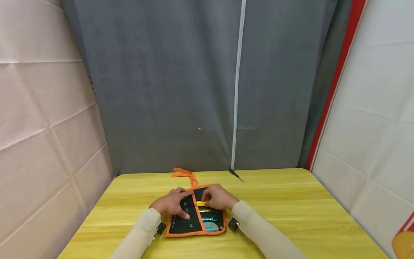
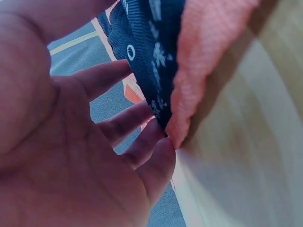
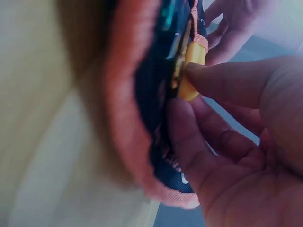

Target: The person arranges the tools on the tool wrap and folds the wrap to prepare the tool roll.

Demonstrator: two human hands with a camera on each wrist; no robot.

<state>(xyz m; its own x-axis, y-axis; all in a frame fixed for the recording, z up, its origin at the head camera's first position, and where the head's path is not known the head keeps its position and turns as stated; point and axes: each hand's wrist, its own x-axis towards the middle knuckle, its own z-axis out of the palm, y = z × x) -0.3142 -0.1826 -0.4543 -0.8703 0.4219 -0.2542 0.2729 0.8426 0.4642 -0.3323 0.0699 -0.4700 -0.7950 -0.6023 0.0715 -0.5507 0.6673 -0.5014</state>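
Note:
A black tool pouch [image 1: 194, 229] with orange trim and white printed numbers lies unfolded on the table. My left hand [image 1: 171, 203] rests on its left part, fingers spread; in the left wrist view the fingertips touch the pouch's far edge [image 2: 163, 101]. At the upper right pocket, my right hand [image 1: 217, 197] pinches a yellow handle [image 3: 196, 56] between thumb and fingers. The handle's lower end sits in the pocket, so the tool's kind is hidden. Below it in the pockets show a thin gold-coloured tool [image 1: 205, 210], a teal tool [image 1: 209, 218] and a light blue piece [image 1: 211, 226].
A small black-handled screwdriver [image 1: 236, 174] lies at the table's back edge. Orange tie straps [image 1: 185, 173] stretch from the pouch's top toward that edge. A grey curtain [image 1: 161, 90] hangs behind the wooden table [image 1: 275, 201], with pale cloth walls on both sides.

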